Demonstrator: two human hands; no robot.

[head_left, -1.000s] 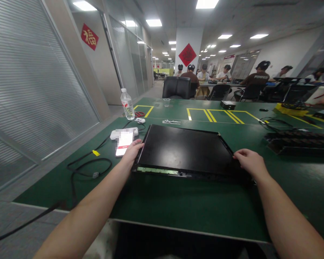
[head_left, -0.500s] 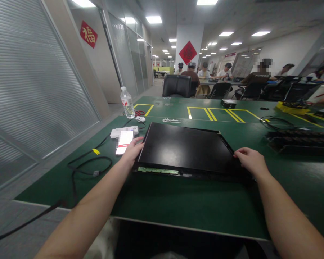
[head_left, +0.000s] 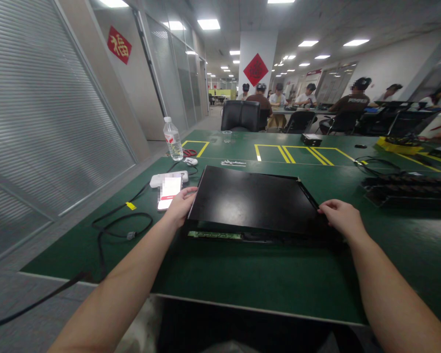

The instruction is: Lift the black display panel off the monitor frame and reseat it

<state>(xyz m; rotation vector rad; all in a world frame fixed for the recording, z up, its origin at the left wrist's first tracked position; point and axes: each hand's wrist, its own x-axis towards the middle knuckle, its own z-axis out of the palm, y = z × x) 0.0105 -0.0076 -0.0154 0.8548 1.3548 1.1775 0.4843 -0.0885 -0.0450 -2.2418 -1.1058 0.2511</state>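
Note:
A flat black display panel (head_left: 250, 196) lies in front of me, its near edge raised a little above a dark frame beneath. Along the near side, a green circuit board strip (head_left: 215, 235) shows below the panel on the left. My left hand (head_left: 183, 206) is closed on the panel's left edge, thumb near the top and the other fingers partly hidden. At the right edge, my right hand (head_left: 340, 215) pinches with thumb and forefinger; how much of the frame (head_left: 308, 192) is in that pinch I cannot tell.
Left of the panel are a lit phone (head_left: 170, 191), a white power strip (head_left: 168, 179), black cable (head_left: 125, 215) and a water bottle (head_left: 173, 139). Small white pieces (head_left: 233, 163) lie behind it. A dark slotted rack (head_left: 411, 191) stands right. People sit in the background.
The panel's near left side has come up slightly with my left hand, opening a dark gap above the circuit board strip. My right hand has hardly moved.

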